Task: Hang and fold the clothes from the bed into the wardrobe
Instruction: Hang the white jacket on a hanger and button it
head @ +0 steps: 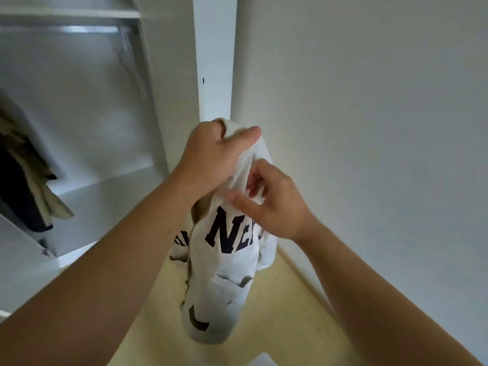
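A white zip sweatshirt point(224, 281) with dark block letters hangs in the air in front of me, over the floor. My left hand point(211, 157) grips its bunched top edge in a fist. Just below, my right hand point(269, 202) pinches the fabric near the collar, thumb across the front. The open wardrobe point(111, 107) stands to the left, with a metal rail point(79, 29) under its top shelf. Whether a hanger is inside the sweatshirt is hidden.
Dark and beige clothes point(23, 180) hang at the wardrobe's left edge. A white wardrobe side panel point(214, 62) rises straight ahead. A plain white wall point(369, 114) fills the right. Pale yellow floor point(277, 313) lies below.
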A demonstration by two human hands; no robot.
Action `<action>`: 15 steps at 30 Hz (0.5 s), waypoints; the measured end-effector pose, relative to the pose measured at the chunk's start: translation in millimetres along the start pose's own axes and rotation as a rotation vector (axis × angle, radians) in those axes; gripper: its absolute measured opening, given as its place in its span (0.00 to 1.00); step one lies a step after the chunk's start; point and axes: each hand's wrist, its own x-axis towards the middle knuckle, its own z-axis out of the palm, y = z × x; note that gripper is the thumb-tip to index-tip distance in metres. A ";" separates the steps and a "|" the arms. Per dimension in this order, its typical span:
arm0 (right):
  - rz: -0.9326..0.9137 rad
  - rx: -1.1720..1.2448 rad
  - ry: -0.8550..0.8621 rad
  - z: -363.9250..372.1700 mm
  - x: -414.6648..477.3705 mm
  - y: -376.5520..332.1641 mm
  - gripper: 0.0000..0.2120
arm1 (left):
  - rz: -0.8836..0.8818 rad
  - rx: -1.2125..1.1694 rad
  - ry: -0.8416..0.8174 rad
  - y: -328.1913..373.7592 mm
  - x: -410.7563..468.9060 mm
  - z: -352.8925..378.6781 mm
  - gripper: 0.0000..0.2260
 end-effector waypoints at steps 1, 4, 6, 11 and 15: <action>0.034 -0.013 -0.011 15.8 6.3 -2.9 0.23 | 0.002 0.038 0.026 -2.6 4.5 -8.4 0.18; 0.135 0.068 0.024 58.1 31.3 -12.4 0.27 | -0.013 0.133 0.120 -15.3 16.7 -31.9 0.17; 0.137 0.155 0.046 82.0 51.2 -14.6 0.23 | -0.032 0.192 0.152 -26.2 22.7 -49.7 0.16; 0.029 0.262 -0.050 127.7 103.4 -15.4 0.13 | -0.057 0.271 0.262 -55.2 36.6 -98.0 0.17; 0.018 0.333 -0.204 153.6 157.6 -24.2 0.04 | -0.146 0.294 0.464 -78.3 52.9 -142.0 0.22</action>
